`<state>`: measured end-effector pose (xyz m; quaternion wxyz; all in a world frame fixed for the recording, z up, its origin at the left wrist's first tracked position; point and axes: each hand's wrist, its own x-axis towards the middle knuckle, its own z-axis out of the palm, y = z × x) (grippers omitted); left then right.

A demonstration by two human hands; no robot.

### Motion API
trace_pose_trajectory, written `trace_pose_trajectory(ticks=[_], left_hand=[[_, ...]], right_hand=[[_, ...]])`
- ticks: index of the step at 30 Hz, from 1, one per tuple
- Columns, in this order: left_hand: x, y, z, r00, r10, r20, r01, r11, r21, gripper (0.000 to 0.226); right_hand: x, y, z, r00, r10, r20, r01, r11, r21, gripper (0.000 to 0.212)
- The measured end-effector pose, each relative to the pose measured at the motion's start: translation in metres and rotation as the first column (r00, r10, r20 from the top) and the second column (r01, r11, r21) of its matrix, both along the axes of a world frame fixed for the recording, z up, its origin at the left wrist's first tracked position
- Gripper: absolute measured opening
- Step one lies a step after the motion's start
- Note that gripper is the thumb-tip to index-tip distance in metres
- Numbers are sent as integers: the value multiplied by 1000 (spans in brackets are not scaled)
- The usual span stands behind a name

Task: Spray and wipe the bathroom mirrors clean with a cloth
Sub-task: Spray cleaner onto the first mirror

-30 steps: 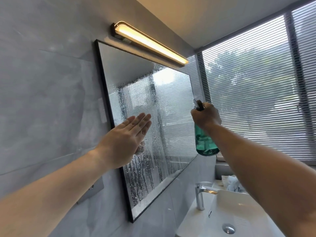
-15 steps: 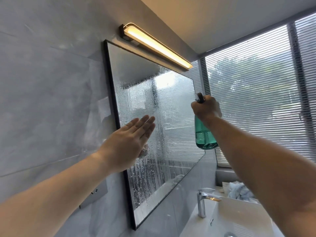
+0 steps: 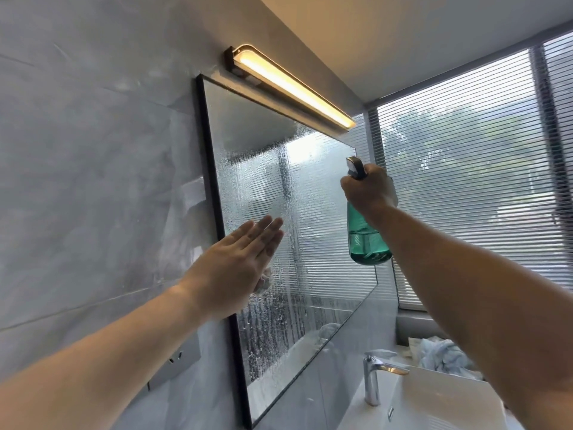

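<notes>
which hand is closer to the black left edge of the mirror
Left. The left hand lies flat across the mirror's black left edge, fingers over the wet glass; the right hand grips the green spray bottle toward the mirror's far side.

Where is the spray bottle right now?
In the head view, the green spray bottle is right of centre, gripped at its neck by the right hand, in front of the wet mirror near its right edge, above the faucet.
</notes>
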<state>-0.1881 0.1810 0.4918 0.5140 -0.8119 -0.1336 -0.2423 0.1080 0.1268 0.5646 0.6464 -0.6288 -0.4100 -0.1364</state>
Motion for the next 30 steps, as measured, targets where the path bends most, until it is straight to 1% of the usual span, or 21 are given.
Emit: trace_pose_trajectory(ticks=[3,6,9,14,17,21,23,25,28,30], left_hand=[[0,2,0,1000,8,-1,-8,1000,0,64],[0,5,0,1000,18,-4,-18,1000,4,66],[-1,7,1,999,42,8,-42,999,-1,66],[1,7,5,998,57,13,-57,998,1,66],[2,6,5,998,62,24,-62,998,-7,66],[6,6,3,997,71,24,-71,997,0,66],[9,5,3,997,73,27,-73,997,0,65],[11,4,3,997,71,32,-71,997,-4,65],[15,4,1,997,70,33,-69,997,-19,65],[18,4,-3,997,64,37,-63,997,-42,66]], right_hand=[[-3,3,0,999,18,32,-19,1000,8,14],[-4,7,-2,998,57,20,-58,997,52,18],[-6,7,-2,997,77,28,-78,996,46,24],[-9,7,-4,997,71,21,-72,991,114,18],[-13,4,-7,988,144,48,-148,981,123,23],[-14,0,-12,976,218,-16,-212,963,169,28],[-13,-3,-16,976,219,-14,-215,966,144,28],[-14,-6,-22,979,204,24,-205,973,103,25],[-14,-11,-34,980,192,57,-197,977,86,23],[-14,-13,-43,975,218,53,-221,972,75,22]])
